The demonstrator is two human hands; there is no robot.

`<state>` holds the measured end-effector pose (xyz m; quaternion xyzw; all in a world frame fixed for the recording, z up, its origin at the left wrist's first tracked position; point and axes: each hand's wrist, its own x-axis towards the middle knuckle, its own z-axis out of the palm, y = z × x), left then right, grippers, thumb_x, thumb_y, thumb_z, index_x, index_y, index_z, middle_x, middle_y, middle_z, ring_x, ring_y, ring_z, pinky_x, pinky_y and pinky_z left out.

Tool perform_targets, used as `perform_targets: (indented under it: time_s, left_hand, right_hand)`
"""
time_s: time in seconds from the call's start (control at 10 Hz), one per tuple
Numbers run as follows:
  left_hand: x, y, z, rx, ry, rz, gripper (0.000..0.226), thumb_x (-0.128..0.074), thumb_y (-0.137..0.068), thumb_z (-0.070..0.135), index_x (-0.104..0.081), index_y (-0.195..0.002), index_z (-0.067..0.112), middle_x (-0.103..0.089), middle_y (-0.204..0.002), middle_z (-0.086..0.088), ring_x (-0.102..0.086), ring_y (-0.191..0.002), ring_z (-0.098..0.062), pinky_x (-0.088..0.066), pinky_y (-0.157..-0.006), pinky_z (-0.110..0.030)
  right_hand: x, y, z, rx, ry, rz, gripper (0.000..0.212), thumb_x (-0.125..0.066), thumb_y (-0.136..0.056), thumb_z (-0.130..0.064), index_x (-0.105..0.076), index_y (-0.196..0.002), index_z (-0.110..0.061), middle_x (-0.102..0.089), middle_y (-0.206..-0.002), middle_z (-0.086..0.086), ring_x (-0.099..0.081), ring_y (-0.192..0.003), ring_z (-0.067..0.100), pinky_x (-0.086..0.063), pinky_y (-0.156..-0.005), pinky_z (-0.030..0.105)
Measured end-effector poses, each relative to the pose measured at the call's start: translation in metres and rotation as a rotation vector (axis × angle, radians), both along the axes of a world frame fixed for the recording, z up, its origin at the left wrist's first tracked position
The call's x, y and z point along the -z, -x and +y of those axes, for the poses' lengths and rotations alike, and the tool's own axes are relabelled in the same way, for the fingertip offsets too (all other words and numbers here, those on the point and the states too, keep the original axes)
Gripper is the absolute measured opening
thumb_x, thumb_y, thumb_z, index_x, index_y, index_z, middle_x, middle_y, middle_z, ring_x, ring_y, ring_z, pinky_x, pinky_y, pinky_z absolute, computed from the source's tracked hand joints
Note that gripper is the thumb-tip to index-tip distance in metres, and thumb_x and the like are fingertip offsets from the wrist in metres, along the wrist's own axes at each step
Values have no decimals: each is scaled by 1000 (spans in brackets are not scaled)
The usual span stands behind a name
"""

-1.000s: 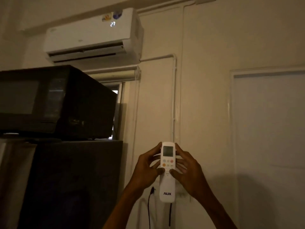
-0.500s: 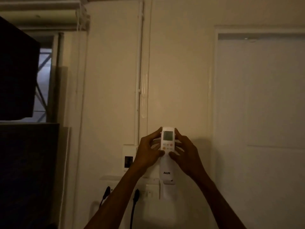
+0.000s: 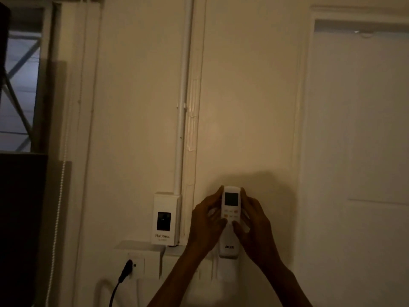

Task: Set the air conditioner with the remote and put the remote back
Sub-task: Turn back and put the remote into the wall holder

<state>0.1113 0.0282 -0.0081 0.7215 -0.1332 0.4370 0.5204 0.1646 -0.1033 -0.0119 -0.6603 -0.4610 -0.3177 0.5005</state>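
A white AUX remote [image 3: 230, 218] with a small screen and orange buttons stands upright in front of the cream wall, low in the view. My left hand [image 3: 204, 224] grips its left side and my right hand [image 3: 254, 227] grips its right side, both thumbs resting on the front below the buttons. Just under the remote a white wall holder [image 3: 228, 270] shows faintly between my forearms. The air conditioner is out of view.
A white National box [image 3: 164, 218] hangs on the wall left of my hands, under a vertical pipe [image 3: 181, 107]. Below it are sockets with a black plug [image 3: 126, 270]. A dark cabinet [image 3: 20, 218] stands at left, a white door [image 3: 358, 129] at right.
The view has dropped from the air conditioner and the black microwave down to the wall. Both hands keep the remote, which now sits lower, close above the wall holder.
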Motion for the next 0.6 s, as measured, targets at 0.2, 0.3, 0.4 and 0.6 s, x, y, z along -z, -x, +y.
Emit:
perform_targets:
  time_s: [0.2, 0.3, 0.4, 0.6]
  left_hand:
    - [21, 2, -5, -17, -41, -23, 66, -62, -74, -17, -44, -133, 9, -54, -127, -6, -53, -117, -5, -47, -95, -14]
    - [29, 5, -3, -50, -94, 15, 64, -70, -73, -6, -47, -130, 11, -53, -125, -4, -54, -114, -5, -47, -94, -11]
    - [28, 13, -2, -103, -138, 54, 57, -73, -76, 7, -51, -128, 13, -55, -122, -4, -57, -107, -7, -48, -87, -8]
    - [20, 41, 10, -212, -252, 95, 50, -70, -79, 10, -51, -126, 12, -54, -119, -3, -57, -102, -13, -45, -82, 0]
  right_hand:
    - [20, 3, -1, 16, 18, 63, 59, -57, -82, -26, -34, -136, -23, -44, -130, 0, -50, -116, 12, -51, -94, 22]
    - [30, 2, -5, 9, 38, 111, 61, -65, -82, -20, -37, -136, -21, -44, -129, 0, -51, -116, 13, -54, -94, 36]
    - [34, 7, -8, 10, 50, 162, 58, -66, -82, -21, -40, -133, -26, -46, -128, 0, -54, -114, 14, -54, -93, 42]
    - [29, 27, -19, 26, 67, 212, 61, -66, -82, -22, -37, -135, -20, -45, -131, 7, -54, -112, 17, -53, -94, 41]
